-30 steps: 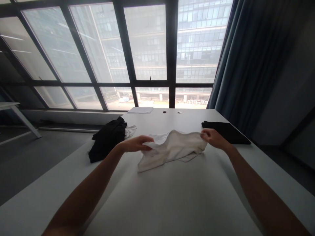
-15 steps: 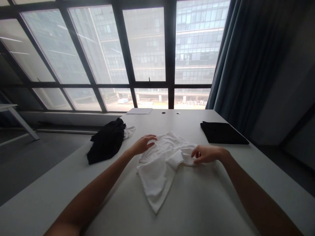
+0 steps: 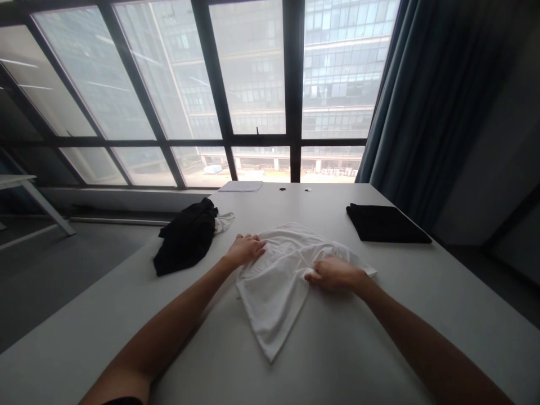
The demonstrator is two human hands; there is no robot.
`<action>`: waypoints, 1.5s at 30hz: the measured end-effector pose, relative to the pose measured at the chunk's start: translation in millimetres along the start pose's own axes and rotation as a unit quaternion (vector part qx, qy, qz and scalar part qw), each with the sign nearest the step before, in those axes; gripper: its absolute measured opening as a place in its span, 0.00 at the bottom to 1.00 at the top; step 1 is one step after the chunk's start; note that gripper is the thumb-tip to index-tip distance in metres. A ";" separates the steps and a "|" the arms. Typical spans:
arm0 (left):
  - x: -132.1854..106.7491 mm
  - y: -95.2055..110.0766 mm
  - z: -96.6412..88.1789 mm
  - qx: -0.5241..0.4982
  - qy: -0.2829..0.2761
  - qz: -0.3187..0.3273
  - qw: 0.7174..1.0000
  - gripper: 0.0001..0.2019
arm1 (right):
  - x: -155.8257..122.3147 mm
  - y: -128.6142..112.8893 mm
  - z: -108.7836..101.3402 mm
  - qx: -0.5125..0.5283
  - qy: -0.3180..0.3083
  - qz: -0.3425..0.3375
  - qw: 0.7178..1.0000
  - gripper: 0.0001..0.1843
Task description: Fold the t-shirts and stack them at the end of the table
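Note:
A rumpled white T-shirt (image 3: 274, 292) lies on the white table, with one pointed corner towards me and another part stretching out to the right. On its left edge rests my left hand (image 3: 246, 249), palm down and fingers laid over the cloth, gripping nothing that I can see. My right hand (image 3: 335, 274) is closed, with thumb and fingers pinching the shirt's near edge right of its middle. That hand covers part of the fabric behind it.
A crumpled black garment (image 3: 185, 239) lies at the left table edge, with a bit of white cloth (image 3: 223, 222) beside it. A folded black garment (image 3: 386, 223) is at the right. Papers (image 3: 241, 186) lie at the far end of the table (image 3: 291, 205), before the windows.
My right hand has moved left and taken a pinch of the shirt's near edge; the folded-over flap there has flattened out. My left hand has settled down onto the cloth.

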State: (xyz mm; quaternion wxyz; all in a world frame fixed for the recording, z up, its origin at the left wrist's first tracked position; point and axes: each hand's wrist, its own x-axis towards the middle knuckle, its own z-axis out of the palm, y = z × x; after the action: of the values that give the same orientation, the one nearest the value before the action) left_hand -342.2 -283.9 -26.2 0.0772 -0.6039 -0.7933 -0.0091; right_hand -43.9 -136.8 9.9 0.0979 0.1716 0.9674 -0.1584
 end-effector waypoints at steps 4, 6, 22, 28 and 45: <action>-3.0 10.7 -9.5 0.036 -0.047 -0.034 0.998 0.14 | 10.3 4.3 4.0 -0.034 0.038 0.091 0.995 0.43; -5.7 13.1 -15.0 0.033 -0.077 -0.052 0.995 0.16 | 17.9 13.7 6.1 -0.044 0.068 0.128 0.988 0.42; 2.7 2.1 18.3 -0.131 0.017 0.141 0.981 0.22 | 14.5 -40.1 42.0 -0.050 0.153 0.011 0.987 0.24; -4.4 14.8 16.2 -0.102 0.002 0.087 0.991 0.22 | 17.5 -43.4 54.0 -0.105 0.097 0.023 0.989 0.28; 3.5 26.4 7.9 -0.142 0.109 0.059 0.982 0.15 | 23.2 -12.6 16.7 -0.093 0.213 0.123 0.965 0.23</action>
State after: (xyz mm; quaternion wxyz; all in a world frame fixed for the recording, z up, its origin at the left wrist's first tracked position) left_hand -318.6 -272.6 -35.6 0.0772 -0.6499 -0.7335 -0.1835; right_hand -67.6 -146.7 -7.9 -0.0763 0.3089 0.9479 -0.0140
